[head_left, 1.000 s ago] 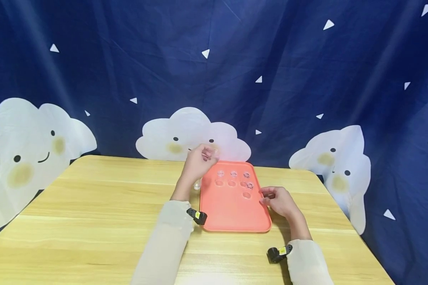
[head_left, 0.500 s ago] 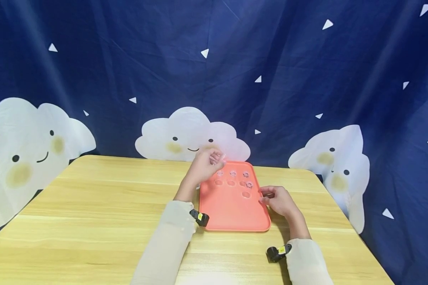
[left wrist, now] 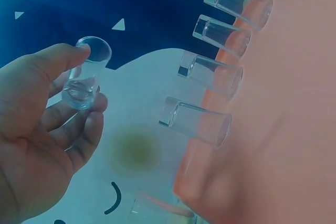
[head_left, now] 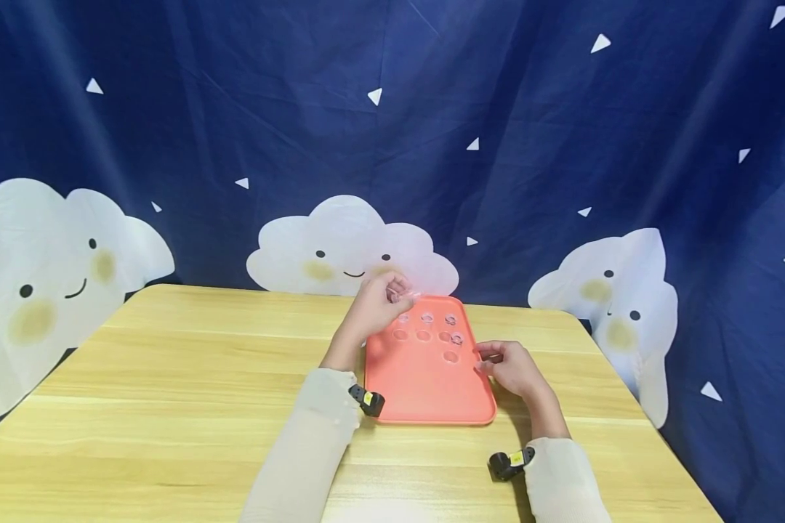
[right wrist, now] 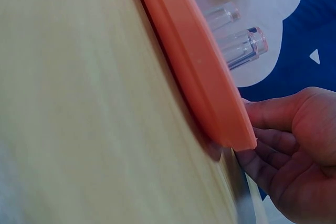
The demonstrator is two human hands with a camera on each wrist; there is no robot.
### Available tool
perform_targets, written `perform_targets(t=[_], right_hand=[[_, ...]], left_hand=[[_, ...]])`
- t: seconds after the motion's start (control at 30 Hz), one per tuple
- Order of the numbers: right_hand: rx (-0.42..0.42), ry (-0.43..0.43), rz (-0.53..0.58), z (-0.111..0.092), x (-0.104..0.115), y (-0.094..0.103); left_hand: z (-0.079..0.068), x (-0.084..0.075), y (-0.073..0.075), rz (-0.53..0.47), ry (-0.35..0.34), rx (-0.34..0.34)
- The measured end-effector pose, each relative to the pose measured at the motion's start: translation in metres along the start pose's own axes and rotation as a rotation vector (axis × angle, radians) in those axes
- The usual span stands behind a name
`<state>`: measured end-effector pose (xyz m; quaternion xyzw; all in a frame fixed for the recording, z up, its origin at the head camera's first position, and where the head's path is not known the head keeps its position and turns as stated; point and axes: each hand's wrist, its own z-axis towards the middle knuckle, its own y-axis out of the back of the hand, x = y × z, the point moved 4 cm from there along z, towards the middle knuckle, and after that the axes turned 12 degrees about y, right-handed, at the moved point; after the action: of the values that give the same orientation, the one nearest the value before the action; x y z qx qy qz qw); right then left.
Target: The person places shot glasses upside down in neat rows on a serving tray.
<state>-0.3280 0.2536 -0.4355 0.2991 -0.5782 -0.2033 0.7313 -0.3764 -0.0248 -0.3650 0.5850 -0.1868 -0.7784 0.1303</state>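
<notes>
My left hand (head_left: 379,301) pinches a small clear shot glass (left wrist: 86,74) between thumb and fingertips. In the head view it is over the far end of the coral tray (head_left: 432,392). Several matching glasses stand upside down on the tray in the left wrist view, thick bases up, among them a near one (left wrist: 197,121). My right hand (head_left: 512,370) holds the tray's right rim; in the right wrist view the thumb lies at the rim's top and the fingers curl below it.
Another clear glass (left wrist: 157,211) is beside the tray's edge, partly cut off in the left wrist view. The tray lies on a wooden table (head_left: 203,392). Behind the table hangs a dark blue curtain (head_left: 301,131) with clouds.
My left hand has moved right and slightly down with the shot glass, reaching farther over the tray's far end. The right hand has stayed at the rim.
</notes>
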Motion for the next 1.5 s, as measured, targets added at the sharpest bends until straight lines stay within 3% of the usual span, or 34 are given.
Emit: perform_targets(t=[0.23,0.53,0.83,1.17,1.5], right_hand=[[0.004,0.004,-0.009,0.000,0.000,0.000],[0.001,0.004,-0.011,0.000,-0.001,0.000],[0.000,0.000,-0.003,-0.002,-0.002,-0.001],[-0.003,-0.005,-0.002,-0.001,-0.001,-0.001],[0.001,-0.001,0.001,0.000,-0.002,0.000]], left_hand=[[-0.001,0.001,-0.002,0.054,0.026,0.015],[0.000,0.001,-0.006,0.031,0.099,0.003],[-0.004,-0.007,-0.010,0.010,0.053,0.084],[-0.006,-0.013,-0.032,0.125,0.027,0.188],[-0.007,-0.011,-0.051,0.367,-0.001,0.227]])
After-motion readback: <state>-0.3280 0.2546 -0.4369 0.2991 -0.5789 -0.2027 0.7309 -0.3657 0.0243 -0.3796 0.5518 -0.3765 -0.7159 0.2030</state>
